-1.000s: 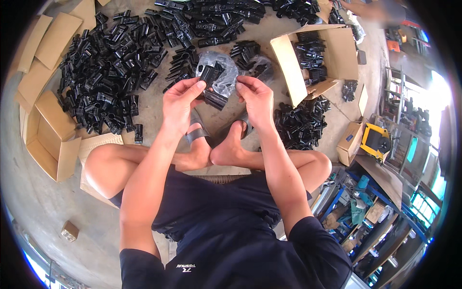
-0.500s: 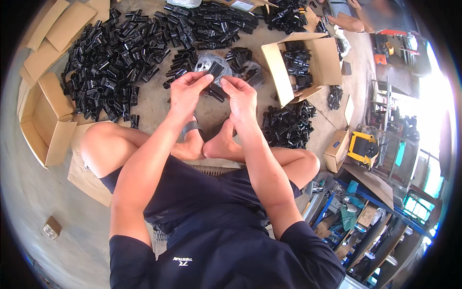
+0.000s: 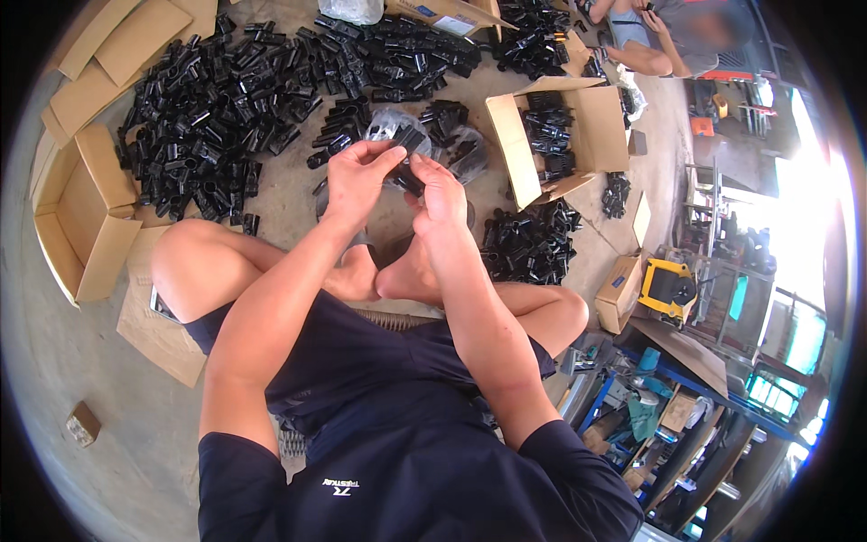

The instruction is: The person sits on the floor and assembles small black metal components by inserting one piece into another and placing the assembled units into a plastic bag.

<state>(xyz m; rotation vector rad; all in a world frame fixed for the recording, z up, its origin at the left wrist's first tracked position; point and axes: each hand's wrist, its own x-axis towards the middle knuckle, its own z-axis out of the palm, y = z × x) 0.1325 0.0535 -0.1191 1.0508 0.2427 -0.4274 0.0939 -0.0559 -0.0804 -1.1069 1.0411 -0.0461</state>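
Just above the person's feet (image 3: 408,273), I see the left hand (image 3: 354,181) pinching a black pipe piece (image 3: 411,138) between thumb and forefinger, so the piece slants up past the fingertips. The right hand (image 3: 440,194) has closed in: a second ago a wide gap separates the two hands, and now its fingers are curled narrow right beside the left thumb, at the near end of the piece. I cannot tell whether they grip it, something small, or nothing. As I judge it, the shift turns a one-handed hold into close two-handed handling at one spot. More black shows under the fingers, too covered for me to make out.

Off to the right, a pile of black pieces (image 3: 535,239) lies on the floor (image 3: 291,181). Just beyond the hands I have a clear plastic bag (image 3: 383,122), with a small stack (image 3: 340,125) to its left. An open cardboard box (image 3: 601,126) on the right holds more pieces, and a large heap (image 3: 203,135) spreads across the left. Farther off, at the upper right, another person (image 3: 639,60) shows more fully than a second ago, because my view has shifted.
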